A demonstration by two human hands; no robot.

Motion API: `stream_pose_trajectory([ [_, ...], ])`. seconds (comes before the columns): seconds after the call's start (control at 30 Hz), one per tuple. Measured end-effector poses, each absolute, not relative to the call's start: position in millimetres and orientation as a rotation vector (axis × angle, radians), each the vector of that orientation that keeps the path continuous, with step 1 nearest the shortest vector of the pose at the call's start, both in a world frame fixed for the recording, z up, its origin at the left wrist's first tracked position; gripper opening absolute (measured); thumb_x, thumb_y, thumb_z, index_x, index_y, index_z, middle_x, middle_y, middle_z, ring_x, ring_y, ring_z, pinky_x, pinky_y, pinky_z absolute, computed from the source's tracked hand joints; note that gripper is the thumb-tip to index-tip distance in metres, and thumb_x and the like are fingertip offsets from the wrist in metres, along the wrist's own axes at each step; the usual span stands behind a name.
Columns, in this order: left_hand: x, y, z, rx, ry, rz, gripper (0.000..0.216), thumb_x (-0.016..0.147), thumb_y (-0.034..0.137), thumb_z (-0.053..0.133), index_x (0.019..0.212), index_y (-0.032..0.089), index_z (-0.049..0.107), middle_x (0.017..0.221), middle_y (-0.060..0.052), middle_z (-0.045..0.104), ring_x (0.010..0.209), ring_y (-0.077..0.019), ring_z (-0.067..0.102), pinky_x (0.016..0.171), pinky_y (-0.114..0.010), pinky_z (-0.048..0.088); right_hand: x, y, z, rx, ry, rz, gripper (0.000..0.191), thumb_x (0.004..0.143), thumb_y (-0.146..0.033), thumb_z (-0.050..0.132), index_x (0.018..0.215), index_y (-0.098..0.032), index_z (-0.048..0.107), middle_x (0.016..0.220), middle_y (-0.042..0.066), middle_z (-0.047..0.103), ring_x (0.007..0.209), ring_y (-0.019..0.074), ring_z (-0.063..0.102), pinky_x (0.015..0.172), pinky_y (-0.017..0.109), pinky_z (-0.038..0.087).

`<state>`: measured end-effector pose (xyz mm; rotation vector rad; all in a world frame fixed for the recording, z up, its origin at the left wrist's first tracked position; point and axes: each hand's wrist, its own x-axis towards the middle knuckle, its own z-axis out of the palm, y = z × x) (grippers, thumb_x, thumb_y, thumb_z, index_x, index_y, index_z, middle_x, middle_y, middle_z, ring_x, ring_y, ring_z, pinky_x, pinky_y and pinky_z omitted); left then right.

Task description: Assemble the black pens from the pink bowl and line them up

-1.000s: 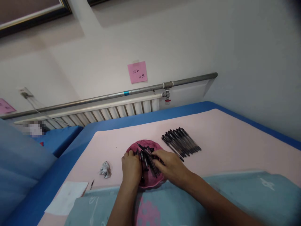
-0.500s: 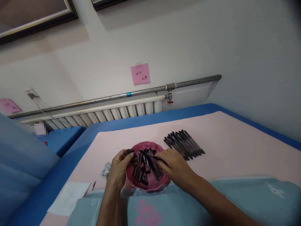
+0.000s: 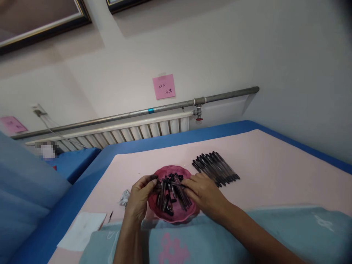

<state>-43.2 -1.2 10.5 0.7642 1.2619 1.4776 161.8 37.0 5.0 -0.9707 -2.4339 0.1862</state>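
Observation:
A pink scalloped bowl [image 3: 177, 219] holds a jumble of dark pens and short black pen parts [image 3: 168, 209]. My right hand [image 3: 205, 194] is closed at the bowl's right side, pinching a thin dark pen [image 3: 176, 183] that points left over the heap. At the left rim, my left hand [image 3: 141, 194] is closed too, with a small black part at its fingertips whose kind is unclear. The two hands' fingertips are apart, over the bowl. Beyond my right hand lies a slanting row of several black pens [image 3: 216, 169], side by side on the pink table cover [image 3: 275, 168].
Crumpled silvery wrapping [image 3: 124, 198] lies left of my left hand. Nearer me are a white paper [image 3: 82, 231] and a small dark pen-like piece [image 3: 110, 216]. Blue-green patterned cloth [image 3: 211, 238] covers the near edge. A radiator [image 3: 143, 132] runs along the wall behind.
The pen in my right hand has shifted; its dark tip no longer stands out clearly near my left fingertips. Both hands stay in nearly the same places.

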Motion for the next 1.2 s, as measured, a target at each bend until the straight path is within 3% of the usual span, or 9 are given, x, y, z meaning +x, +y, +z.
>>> stream_pose_trajectory([
  [0.3, -42.3, -2.3, 9.5, 0.909, 1.322, 1.394, 0.023, 0.058, 0.026, 0.070, 0.076, 0.013, 0.068, 0.066, -0.001, 0.066, 0.059, -0.0109, 0.057, 0.060, -0.023, 0.047, 161.8, 35.3, 3.1, -0.952, -2.481, 0.032, 0.015, 0.084, -0.018, 0.046, 0.088, -0.020, 0.060, 0.081, 0.005, 0.059, 0.075, 0.0176, 0.048, 0.069, 0.032, 0.029],
  [0.6, -41.2, -0.5, 7.7, 0.787, 1.272, 1.486, 0.033, 0.054, 0.026, 0.073, 0.084, 0.015, 0.065, 0.064, 0.001, 0.065, 0.056, -0.0106, 0.059, 0.057, -0.023, 0.048, 156.5, 28.5, 3.6, -0.942, -2.498, 0.045, 0.015, 0.083, -0.017, 0.045, 0.088, -0.021, 0.059, 0.080, 0.005, 0.060, 0.076, 0.0190, 0.048, 0.069, 0.033, 0.029],
  [0.93, -43.1, -1.6, 10.3, 0.746, 1.242, 1.475, 0.037, 0.051, 0.018, 0.075, 0.085, 0.012, 0.062, 0.068, -0.002, 0.067, 0.062, -0.0117, 0.062, 0.063, -0.023, 0.049, 153.3, 25.3, 3.0, -0.944, -2.434, 0.510, 0.015, 0.080, -0.016, 0.047, 0.084, -0.020, 0.061, 0.078, 0.003, 0.063, 0.074, 0.0163, 0.054, 0.067, 0.030, 0.038],
  [1.2, -38.3, -3.4, 17.5, 0.623, 1.148, 1.510, 0.040, 0.050, 0.014, 0.075, 0.088, 0.012, 0.061, 0.075, -0.004, 0.069, 0.066, -0.0118, 0.063, 0.063, -0.021, 0.050, 149.6, 18.1, 14.5, -0.911, -2.243, 1.011, 0.019, 0.081, -0.015, 0.042, 0.077, -0.019, 0.060, 0.065, -0.001, 0.059, 0.060, 0.0121, 0.052, 0.053, 0.023, 0.037],
])
